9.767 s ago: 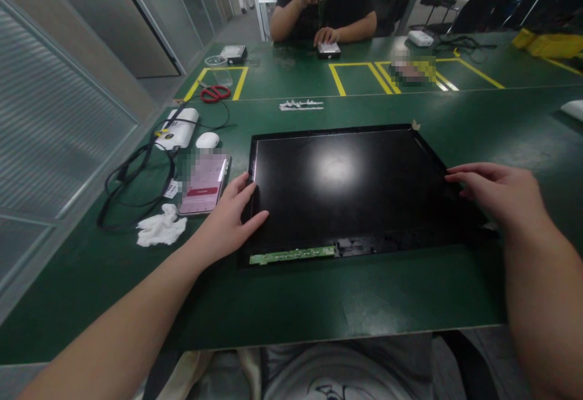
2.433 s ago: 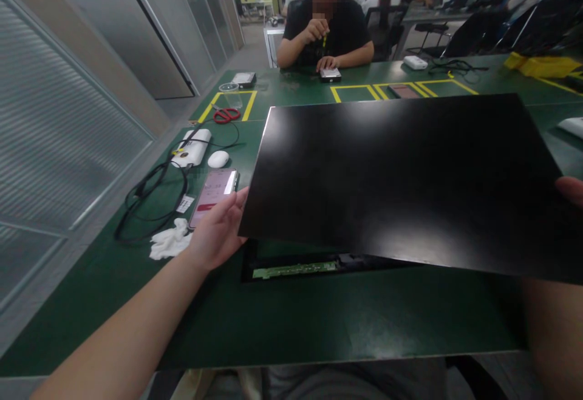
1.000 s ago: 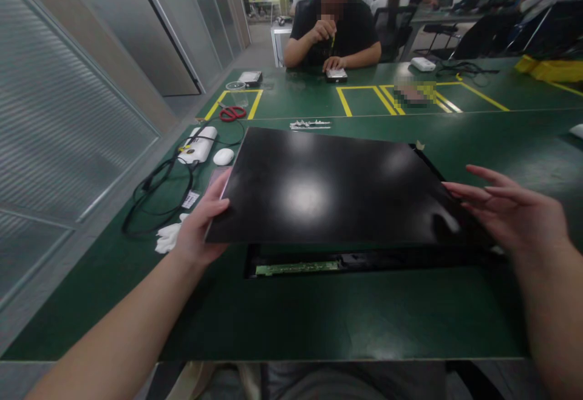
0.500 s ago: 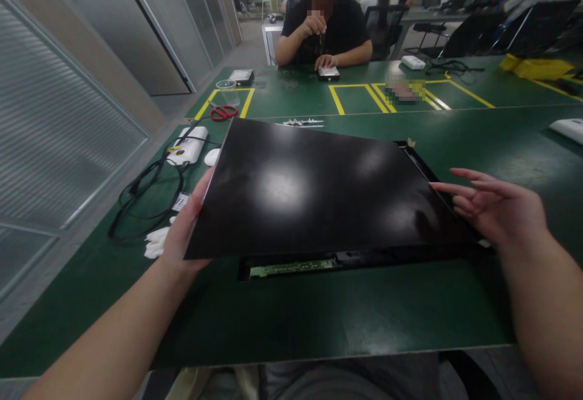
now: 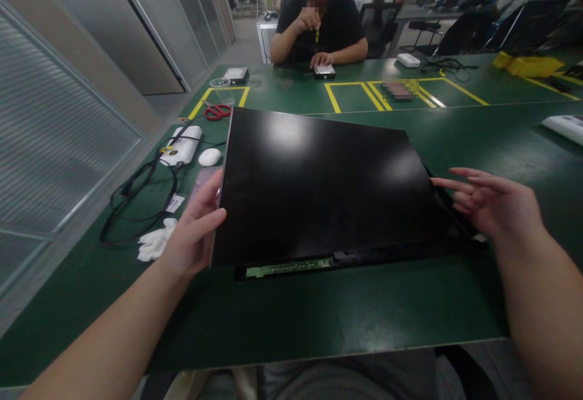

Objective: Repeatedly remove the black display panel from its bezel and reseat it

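A glossy black LCD panel (image 5: 319,187) is tilted, its left side lifted off a black frame (image 5: 378,259) lying on the table. My left hand (image 5: 195,227) grips the panel's left edge, thumb on the front face and fingers behind. At the opposite edge, my right hand (image 5: 496,203) has its fingers stretched out and apart, the index fingertip touching the panel's right side. A green circuit board strip (image 5: 286,267) shows in the frame below the panel's lower edge. The panel hides most of the frame.
On the left of the green table (image 5: 337,315) are a white box (image 5: 182,145) with black cables, a round white object (image 5: 209,157), crumpled white gloves or cloth (image 5: 156,241) and red-handled scissors (image 5: 217,112). Opposite sits a person (image 5: 334,30) with one hand on a hard drive (image 5: 324,72).
The panel's left side has risen and shifted slightly right. My left thumb now lies over the front face. My right hand stays almost still at the right edge.
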`<move>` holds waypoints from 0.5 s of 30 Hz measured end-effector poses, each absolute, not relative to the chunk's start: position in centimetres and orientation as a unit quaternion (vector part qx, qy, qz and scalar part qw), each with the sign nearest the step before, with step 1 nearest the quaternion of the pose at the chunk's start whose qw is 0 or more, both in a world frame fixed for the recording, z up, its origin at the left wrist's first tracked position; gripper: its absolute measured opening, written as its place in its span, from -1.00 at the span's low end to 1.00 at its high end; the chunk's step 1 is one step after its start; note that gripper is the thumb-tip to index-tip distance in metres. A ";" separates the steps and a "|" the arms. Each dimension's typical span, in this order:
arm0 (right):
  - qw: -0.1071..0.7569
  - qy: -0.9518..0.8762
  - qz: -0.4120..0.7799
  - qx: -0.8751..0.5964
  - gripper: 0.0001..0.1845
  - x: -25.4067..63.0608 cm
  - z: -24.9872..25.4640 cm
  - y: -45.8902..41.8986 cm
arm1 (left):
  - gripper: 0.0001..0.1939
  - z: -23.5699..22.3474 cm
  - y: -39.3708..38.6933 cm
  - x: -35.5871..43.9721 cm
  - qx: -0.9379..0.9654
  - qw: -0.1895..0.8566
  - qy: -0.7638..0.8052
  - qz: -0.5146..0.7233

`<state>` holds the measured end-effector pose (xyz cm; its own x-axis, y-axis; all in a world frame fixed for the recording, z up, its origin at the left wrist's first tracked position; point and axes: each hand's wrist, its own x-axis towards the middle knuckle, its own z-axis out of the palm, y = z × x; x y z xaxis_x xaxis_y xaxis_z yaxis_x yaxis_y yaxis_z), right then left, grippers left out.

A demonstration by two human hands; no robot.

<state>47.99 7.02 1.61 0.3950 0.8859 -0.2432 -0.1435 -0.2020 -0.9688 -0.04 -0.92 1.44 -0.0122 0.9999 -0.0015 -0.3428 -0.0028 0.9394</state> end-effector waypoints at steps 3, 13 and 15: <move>0.565 -0.304 0.457 -0.617 -0.58 48.2 1.5 7.0 | -0.39 1.6 -0.6 0.3 0.409 0.579 0.392 0.586; 0.604 -0.306 0.436 -0.593 -0.64 48.2 1.6 6.8 | -0.38 1.2 -0.2 0.3 0.418 0.565 0.423 0.572; 0.614 -0.305 0.429 -0.588 -0.67 48.3 1.6 6.8 | -0.38 0.7 -0.1 0.0 0.427 0.566 0.421 0.566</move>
<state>48.28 6.77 1.61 0.4469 0.8851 -0.1299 -0.1676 -0.0597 -0.9840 0.05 -0.08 0.69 0.0049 1.0000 0.0065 -0.2807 -0.0049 0.9598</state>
